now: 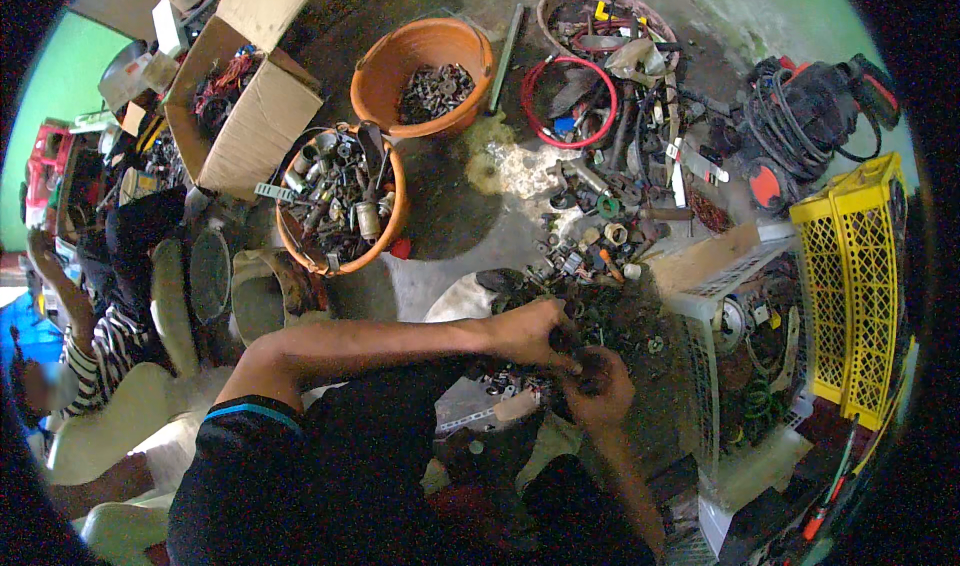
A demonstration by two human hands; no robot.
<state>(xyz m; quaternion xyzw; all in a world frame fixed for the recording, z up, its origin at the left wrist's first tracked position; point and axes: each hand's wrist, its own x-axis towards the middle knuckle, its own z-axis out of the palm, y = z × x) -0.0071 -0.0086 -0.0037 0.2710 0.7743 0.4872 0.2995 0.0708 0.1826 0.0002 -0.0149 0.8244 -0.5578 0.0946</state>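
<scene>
While the right hand point(612, 398) closes its grip around a small dark part point(596, 373), the left hand point(530, 330) curls beside it, its own hold impossible to tell. Below, loose parts point(572, 253) litter the floor point(428, 278); farther out stands an orange bucket point(399, 211), and black cable point(783, 116) lies coiled near the floor's wall edge.

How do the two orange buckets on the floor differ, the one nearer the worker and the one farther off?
The nearer bucket is heaped close to its rim, while the farther bucket is filled only low, leaving much inner wall bare. The nearer bucket holds chunky mixed parts, whereas the farther bucket holds smaller metal pieces. Both are orange, round and open-topped.
</scene>
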